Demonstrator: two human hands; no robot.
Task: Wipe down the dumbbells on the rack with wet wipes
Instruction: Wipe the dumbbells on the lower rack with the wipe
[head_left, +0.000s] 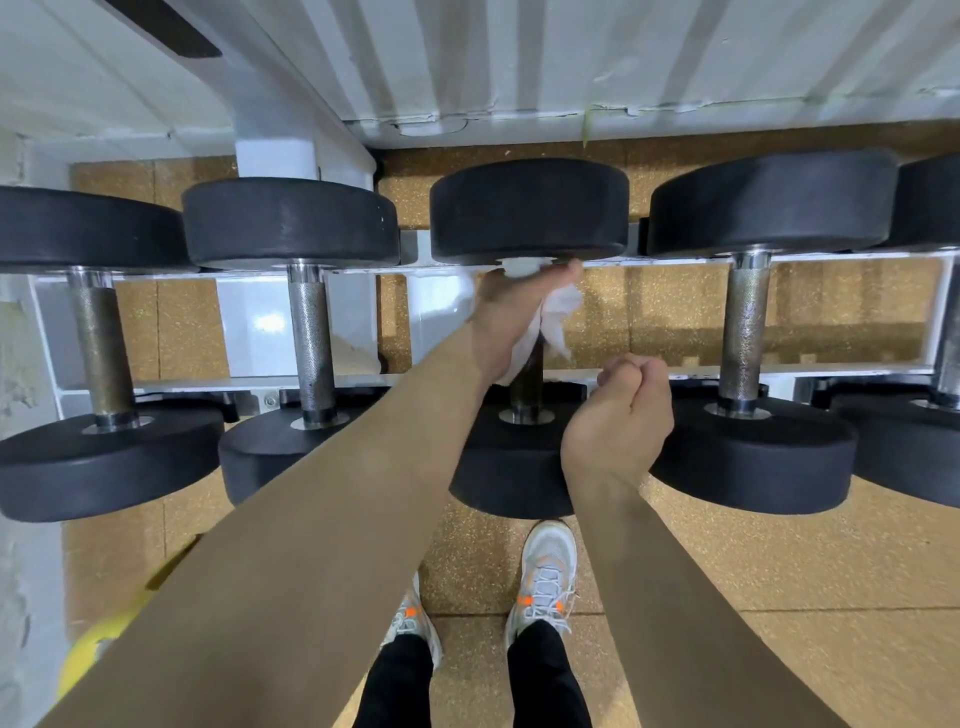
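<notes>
While the left hand is wrapping a crumpled white wet wipe around the dark metal handle of the middle black round-headed dumbbell, its fingers are curling round wipe and handle together, close under that dumbbell's far head. The right hand is hovering over the middle dumbbell's near head, just right of the handle, its fingers curled into a fist and holding nothing visible. The middle dumbbell is lying across the two rails of the white metal rack. More black dumbbells are sitting to its left and right on the same rails. Nearer the person than the middle dumbbell, grey trainers with orange marks are standing on the speckled tan floor.
</notes>
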